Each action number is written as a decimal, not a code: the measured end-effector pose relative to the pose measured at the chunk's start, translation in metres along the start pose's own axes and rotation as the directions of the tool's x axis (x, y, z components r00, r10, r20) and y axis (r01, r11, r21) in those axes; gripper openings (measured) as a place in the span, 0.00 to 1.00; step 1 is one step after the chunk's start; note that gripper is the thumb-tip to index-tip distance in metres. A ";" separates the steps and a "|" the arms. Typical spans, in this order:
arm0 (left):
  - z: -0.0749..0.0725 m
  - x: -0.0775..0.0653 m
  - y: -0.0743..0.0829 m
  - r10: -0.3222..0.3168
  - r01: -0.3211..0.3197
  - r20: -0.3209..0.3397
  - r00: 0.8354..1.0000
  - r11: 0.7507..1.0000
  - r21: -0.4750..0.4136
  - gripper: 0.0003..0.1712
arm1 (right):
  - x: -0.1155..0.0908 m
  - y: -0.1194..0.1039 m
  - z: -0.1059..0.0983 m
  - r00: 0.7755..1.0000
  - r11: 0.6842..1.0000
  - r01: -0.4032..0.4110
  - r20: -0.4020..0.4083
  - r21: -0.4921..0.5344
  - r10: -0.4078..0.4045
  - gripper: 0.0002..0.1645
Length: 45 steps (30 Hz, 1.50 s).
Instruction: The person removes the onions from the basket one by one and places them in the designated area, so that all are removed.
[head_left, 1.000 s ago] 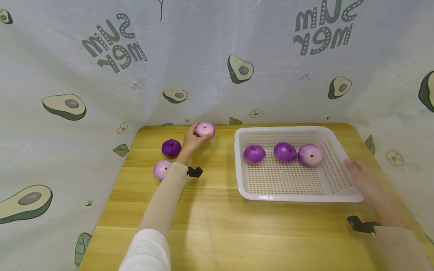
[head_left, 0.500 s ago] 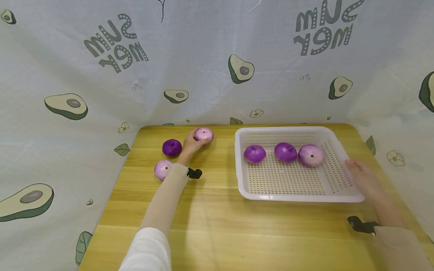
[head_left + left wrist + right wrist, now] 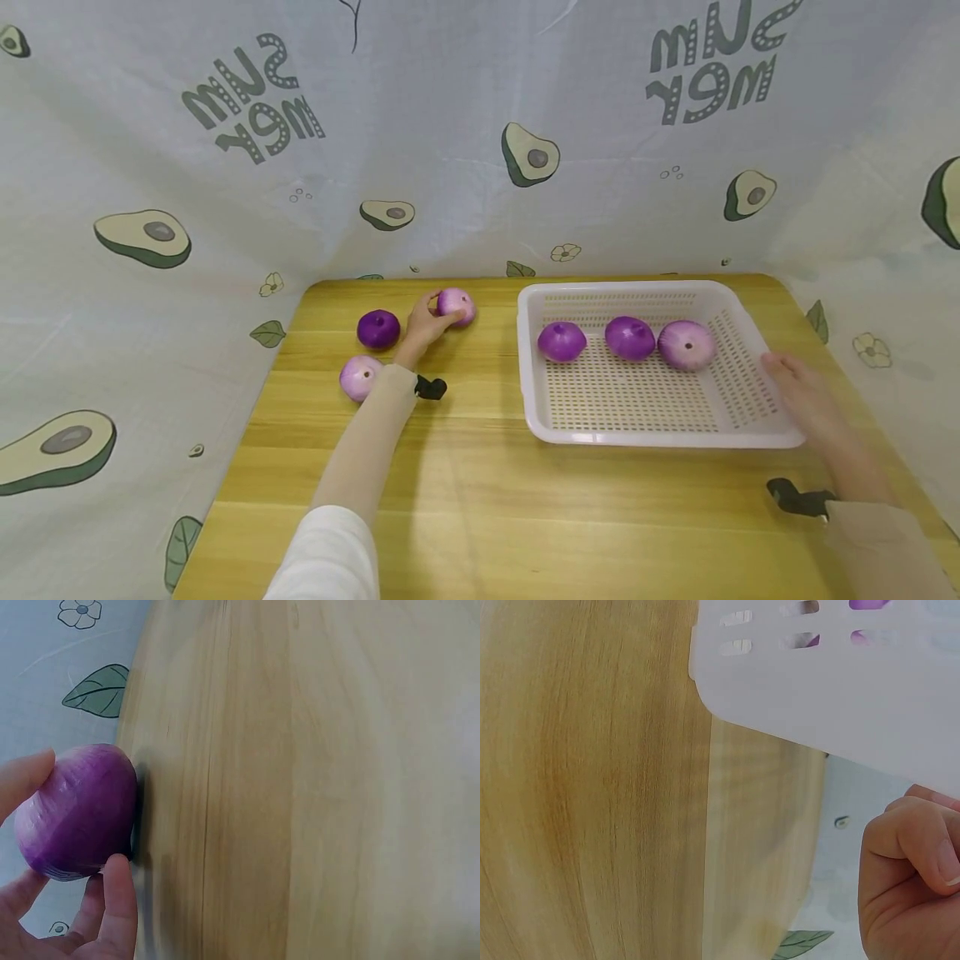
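Clearly, the left hand (image 3: 426,325) has its grip curled round a purple-and-white onion (image 3: 457,307) near the far edge of the bench (image 3: 562,517) — parted just enough to span it. The right hand (image 3: 810,400) is at the white basket (image 3: 660,438), toward the bench's right edge — whether that grip has hold, I can't tell.

On your table (image 3: 480,500), the basket (image 3: 660,438) lies right, three onions (image 3: 630,338) toward its back, your right hand (image 3: 806,396) at its right rim. Left of the basket, your left hand (image 3: 424,325) holds another onion (image 3: 459,307) near the back edge; two more onions (image 3: 378,330) lie farther left, one before the other.
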<state>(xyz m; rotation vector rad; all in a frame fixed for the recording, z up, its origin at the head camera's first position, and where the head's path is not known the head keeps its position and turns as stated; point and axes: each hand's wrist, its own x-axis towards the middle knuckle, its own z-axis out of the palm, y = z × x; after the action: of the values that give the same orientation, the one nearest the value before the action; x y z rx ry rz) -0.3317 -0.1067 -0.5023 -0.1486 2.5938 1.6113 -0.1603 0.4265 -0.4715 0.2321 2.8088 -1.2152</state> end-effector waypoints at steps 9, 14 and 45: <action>0.000 0.001 0.001 -0.004 0.004 0.008 1.000 1.000 0.027 0.45 | 0.001 0.002 0.001 1.000 1.000 -0.001 0.012 0.017 0.000 0.42; -0.005 0.001 0.003 0.004 -0.005 0.016 1.000 0.998 0.064 0.45 | 0.001 0.003 0.000 1.000 1.000 -0.008 0.024 0.025 0.008 0.43; 0.009 -0.024 0.130 0.358 -0.367 0.157 0.921 0.929 0.036 0.40 | -0.001 -0.001 0.000 1.000 1.000 0.006 -0.002 -0.001 -0.006 0.42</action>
<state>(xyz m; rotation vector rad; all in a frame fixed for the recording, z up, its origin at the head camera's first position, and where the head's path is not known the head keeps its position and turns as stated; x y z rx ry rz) -0.3244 -0.0407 -0.3880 0.4678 2.6660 1.5619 -0.1594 0.4256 -0.4703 0.2250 2.8138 -1.2147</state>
